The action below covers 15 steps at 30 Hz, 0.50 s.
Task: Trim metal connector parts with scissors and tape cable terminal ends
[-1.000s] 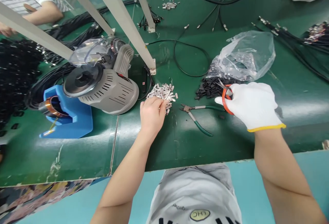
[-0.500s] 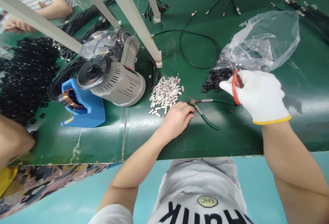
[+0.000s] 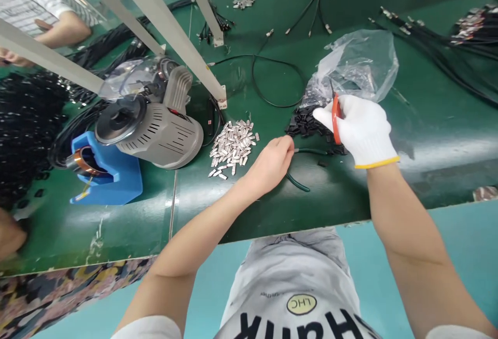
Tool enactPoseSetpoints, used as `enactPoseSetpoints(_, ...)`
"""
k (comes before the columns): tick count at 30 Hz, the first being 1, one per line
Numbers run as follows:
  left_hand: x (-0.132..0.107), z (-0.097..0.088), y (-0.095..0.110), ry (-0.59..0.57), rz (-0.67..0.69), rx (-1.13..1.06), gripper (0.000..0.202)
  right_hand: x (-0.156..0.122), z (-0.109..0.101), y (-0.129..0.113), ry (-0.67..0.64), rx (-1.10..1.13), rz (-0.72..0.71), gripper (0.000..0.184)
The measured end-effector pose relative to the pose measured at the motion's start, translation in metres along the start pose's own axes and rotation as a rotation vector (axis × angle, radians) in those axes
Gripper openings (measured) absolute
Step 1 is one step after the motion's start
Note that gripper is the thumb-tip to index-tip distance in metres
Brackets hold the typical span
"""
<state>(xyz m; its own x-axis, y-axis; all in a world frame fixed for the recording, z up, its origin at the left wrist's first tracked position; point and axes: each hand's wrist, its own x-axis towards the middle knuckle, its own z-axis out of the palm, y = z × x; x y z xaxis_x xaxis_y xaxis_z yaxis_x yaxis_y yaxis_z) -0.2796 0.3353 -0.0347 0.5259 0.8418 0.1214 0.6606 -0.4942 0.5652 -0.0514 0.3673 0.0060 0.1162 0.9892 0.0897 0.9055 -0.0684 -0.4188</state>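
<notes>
My left hand (image 3: 271,161) is bare, its fingers pressed together at the near edge of a pile of small black pieces (image 3: 307,122). Whatever is between those fingertips is hidden. Beneath this hand lie pliers with green handles (image 3: 299,182), their jaws covered by it. In a white glove, my right hand (image 3: 360,123) grips scissors with red loop handles (image 3: 336,120), the blades pointing away over the black pieces. Left of my left hand is a heap of small silver metal pieces (image 3: 233,144). A clear plastic bag (image 3: 360,66) lies just beyond the glove.
A grey machine (image 3: 163,134) and a blue tape dispenser (image 3: 130,175) stand to the left, below white metal posts (image 3: 194,43). Black cables (image 3: 439,48) lie at the right, and a thin cable (image 3: 254,77) loops behind the piles. Another person's arm (image 3: 66,30) shows at upper left.
The view has shifted, so the table items sit further left. My left hand has moved forward over the pliers' jaws to the black pile. My right hand still holds the scissors.
</notes>
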Motion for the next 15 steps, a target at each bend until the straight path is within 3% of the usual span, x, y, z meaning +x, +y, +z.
enactPoseSetpoints(4,0.039,0.023,0.013,0.011,0.12,-0.004,0.021,0.006,-0.007,0.012,0.033,0.021,0.016,0.052)
enactPoseSetpoints(7,0.042,0.043,0.026,-0.102,0.228,0.117,0.015,0.009,-0.013,0.021,0.092,0.096,0.019,0.052)
enactPoseSetpoints(11,0.042,0.058,0.038,-0.235,0.263,0.236,0.018,0.008,-0.025,0.029,0.145,0.222,0.077,0.054)
enactPoseSetpoints(15,0.071,0.052,0.034,-0.116,0.227,0.1,0.014,0.009,-0.034,0.038,0.267,0.459,0.097,0.046)
